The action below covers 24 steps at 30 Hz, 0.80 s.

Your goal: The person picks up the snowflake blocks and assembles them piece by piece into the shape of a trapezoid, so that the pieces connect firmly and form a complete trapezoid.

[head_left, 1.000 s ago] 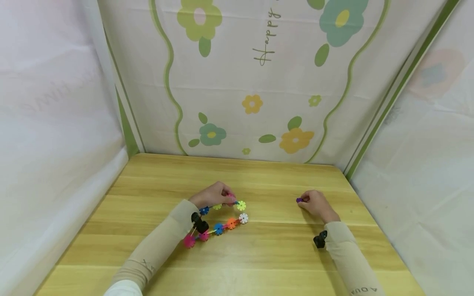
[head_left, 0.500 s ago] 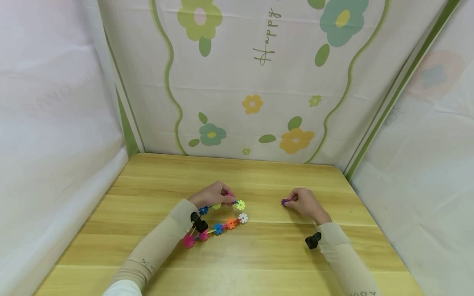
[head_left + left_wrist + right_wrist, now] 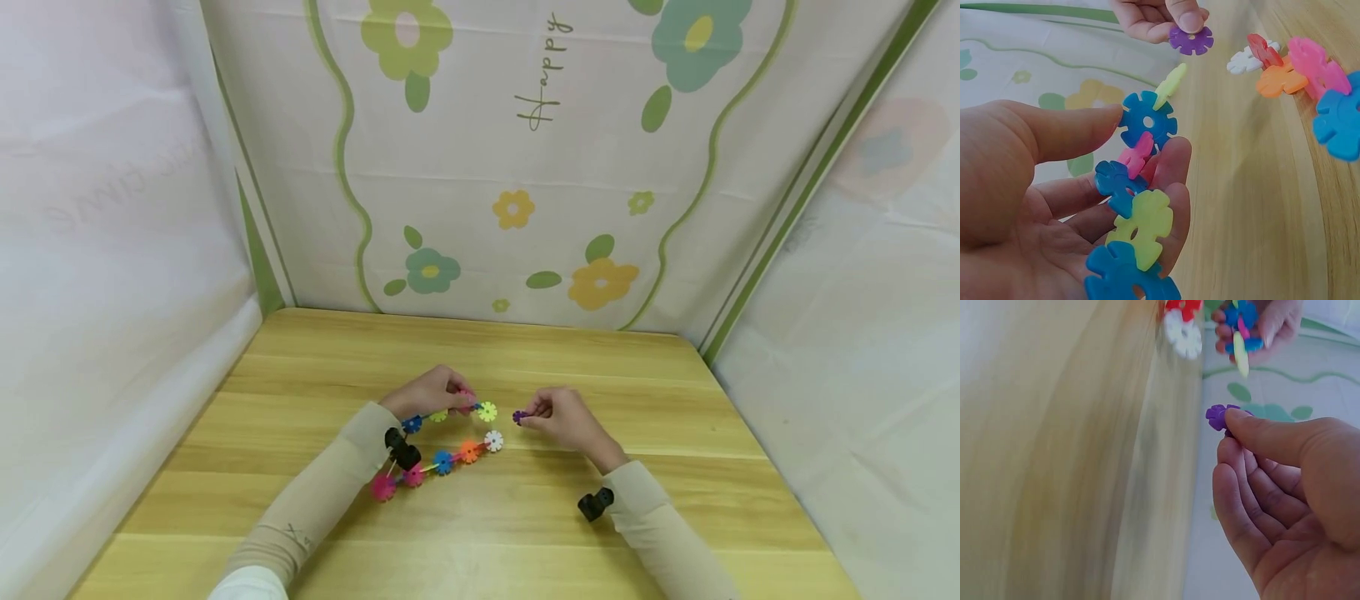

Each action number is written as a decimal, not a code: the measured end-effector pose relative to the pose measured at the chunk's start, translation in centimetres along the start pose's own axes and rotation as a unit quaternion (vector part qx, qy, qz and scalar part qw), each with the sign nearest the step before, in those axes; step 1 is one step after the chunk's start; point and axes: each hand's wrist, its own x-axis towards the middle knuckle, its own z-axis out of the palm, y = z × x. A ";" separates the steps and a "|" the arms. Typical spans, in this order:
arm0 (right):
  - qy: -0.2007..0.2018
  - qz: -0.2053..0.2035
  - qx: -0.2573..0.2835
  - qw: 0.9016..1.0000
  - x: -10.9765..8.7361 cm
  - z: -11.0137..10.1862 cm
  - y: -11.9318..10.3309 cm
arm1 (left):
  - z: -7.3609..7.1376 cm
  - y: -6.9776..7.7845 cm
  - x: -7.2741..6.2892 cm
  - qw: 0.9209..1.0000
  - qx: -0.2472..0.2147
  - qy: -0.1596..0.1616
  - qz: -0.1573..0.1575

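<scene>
A chain of notched plastic discs (image 3: 443, 462) curves over the table, one end under my left hand (image 3: 435, 393). In the left wrist view, my left thumb and fingers pinch that end at a blue disc (image 3: 1149, 120), with a yellow disc (image 3: 1170, 86) as the tip beyond it. A white disc (image 3: 493, 441) forms the other end, near the yellow tip. My right hand (image 3: 566, 418) pinches a loose purple disc (image 3: 520, 417) between thumb and fingertips, a short way right of the yellow tip and apart from it. Fingers partly hide the purple disc in the right wrist view (image 3: 1216, 417).
The wooden table (image 3: 660, 383) is enclosed by white fabric walls, with a flower-printed back panel (image 3: 465, 167) behind its far edge. Black wrist cameras sit on the left sleeve (image 3: 322, 475) and the right sleeve (image 3: 660, 525).
My right hand has moved left across the table with the purple disc, closing on the chain's yellow end. My left hand keeps its hold with barely any movement.
</scene>
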 end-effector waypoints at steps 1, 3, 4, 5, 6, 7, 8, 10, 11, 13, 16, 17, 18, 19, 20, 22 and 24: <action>0.000 -0.006 0.004 1.000 0.0 0.3 -0.2 | 0.0 0.0 0.0 1.000 0.000 0.001 0.000; 0.003 -0.015 0.012 1.000 0.1 0.7 -0.6 | -0.1 -0.1 0.1 1.000 0.001 0.003 0.002; 0.004 -0.021 0.015 1.000 0.1 1.0 -0.8 | -0.1 -0.1 0.1 1.000 0.002 0.003 0.001; 0.004 -0.028 0.018 0.999 0.1 1.2 -0.9 | -0.1 -0.1 0.1 1.000 0.003 0.004 0.001; 0.005 -0.035 0.019 0.999 0.1 1.4 -1.1 | -0.1 -0.1 0.1 1.000 0.004 0.004 0.001; 0.004 -0.039 0.020 0.999 0.2 1.6 -1.3 | -0.1 -0.1 0.1 1.000 0.004 0.003 0.001; 0.005 -0.042 0.019 0.999 0.2 1.8 -1.4 | -0.1 -0.1 0.1 1.000 0.005 0.003 0.002; 0.005 -0.046 0.019 0.999 0.2 2.2 -1.7 | -0.1 0.0 0.1 1.000 0.006 0.001 0.003; 0.005 -0.047 0.018 0.999 0.3 2.3 -1.7 | -0.1 0.0 0.0 1.000 0.007 0.000 0.003; 0.004 -0.045 0.019 0.999 0.4 2.6 -1.9 | -0.1 0.1 0.0 1.000 0.007 -0.002 0.003; 0.001 -0.048 0.026 0.999 0.4 2.8 -2.1 | 0.0 0.1 -0.1 1.000 0.008 -0.008 0.007; 0.000 -0.049 0.027 0.998 0.4 2.9 -2.2 | 0.0 0.2 -0.1 1.000 0.010 -0.009 0.010; 0.000 -0.051 0.028 0.998 0.4 2.9 -2.3 | 0.0 0.2 -0.1 1.000 0.012 -0.012 0.013; 0.000 -0.052 0.026 0.998 0.4 2.9 -2.4 | 0.0 0.2 -0.1 1.000 0.013 -0.015 0.016; -0.001 -0.055 0.024 0.998 0.5 2.9 -2.5 | 0.0 0.3 -0.1 0.999 0.017 -0.017 0.021; -0.001 -0.058 0.013 0.998 0.5 3.0 -2.7 | 0.1 0.4 -0.1 0.999 0.026 -0.019 0.030; -0.001 -0.061 0.002 0.998 0.6 3.1 -2.9 | 0.2 0.6 -0.1 0.999 0.032 -0.024 0.034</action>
